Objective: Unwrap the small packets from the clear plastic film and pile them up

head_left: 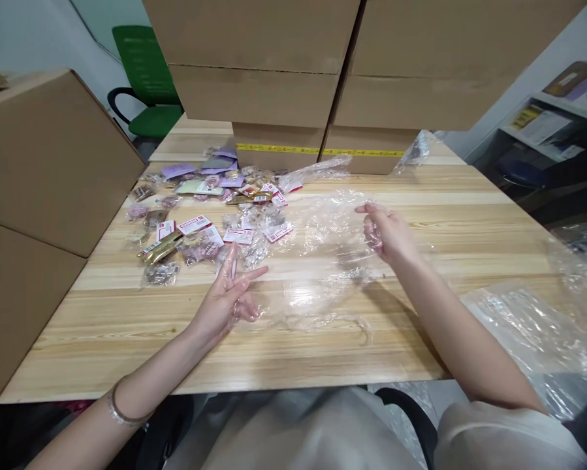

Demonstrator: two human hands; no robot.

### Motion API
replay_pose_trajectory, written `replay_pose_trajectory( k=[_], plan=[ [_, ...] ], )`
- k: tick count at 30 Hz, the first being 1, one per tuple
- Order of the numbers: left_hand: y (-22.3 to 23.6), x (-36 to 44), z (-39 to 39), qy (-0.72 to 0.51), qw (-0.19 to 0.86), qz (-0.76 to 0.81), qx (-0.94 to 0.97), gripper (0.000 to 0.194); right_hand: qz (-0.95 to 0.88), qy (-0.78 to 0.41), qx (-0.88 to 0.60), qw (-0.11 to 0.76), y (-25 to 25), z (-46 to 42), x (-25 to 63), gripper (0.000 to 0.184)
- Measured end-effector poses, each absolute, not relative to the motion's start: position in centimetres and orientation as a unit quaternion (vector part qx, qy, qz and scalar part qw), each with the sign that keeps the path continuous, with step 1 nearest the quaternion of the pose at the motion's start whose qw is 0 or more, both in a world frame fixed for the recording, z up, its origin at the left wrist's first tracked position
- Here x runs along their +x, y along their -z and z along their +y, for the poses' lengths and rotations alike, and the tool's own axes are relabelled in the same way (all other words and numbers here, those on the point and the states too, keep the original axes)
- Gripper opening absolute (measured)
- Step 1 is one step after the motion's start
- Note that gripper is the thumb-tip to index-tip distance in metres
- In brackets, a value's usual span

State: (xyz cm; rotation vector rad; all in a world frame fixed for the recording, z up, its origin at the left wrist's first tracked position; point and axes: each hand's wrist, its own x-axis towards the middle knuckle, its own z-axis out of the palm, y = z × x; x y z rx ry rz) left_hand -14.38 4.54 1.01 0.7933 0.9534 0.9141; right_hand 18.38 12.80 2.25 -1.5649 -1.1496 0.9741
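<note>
A large clear plastic bag (317, 261) is spread between my two hands, a little above the wooden table (215, 356). My left hand (234, 294) grips its left side with the lower fingers curled, while the thumb and a finger stick out. On the other side, my right hand (384, 232) has its fingers curled on the film and its index finger pointing left. Close beyond my left hand lies a pile of small packets, among them a gold packet (163, 248), a white-and-red card label (194, 225) and a purple packet (178, 171).
Large cardboard boxes (254, 39) stand stacked at the back, and another box (43, 156) borders the left side. More crumpled clear plastic (528, 326) lies at the right edge. Behind are a green chair (143, 65) and a shelf (548, 134).
</note>
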Motion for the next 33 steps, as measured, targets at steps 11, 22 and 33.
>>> replay_pose_trajectory(
  k=[11, 22, 33],
  plan=[
    [0.4, -13.3, 4.7, -0.421, 0.722, 0.462, 0.295, 0.101, -0.415, -0.546, -0.563, 0.46, -2.8, 16.2, 19.9, 0.036],
    [0.2, -13.8, 4.0, -0.336, 0.745, 0.473, 0.329, 0.099, -0.394, -0.537, -0.608, 0.432, -2.4, 11.2, 20.0, 0.088],
    [-3.9, -21.4, 16.9, -0.024, 0.026, 0.68, 0.733, 0.044, -0.88, -0.029, -0.446, 0.157, -0.4, 7.8, 13.7, 0.062]
  ],
)
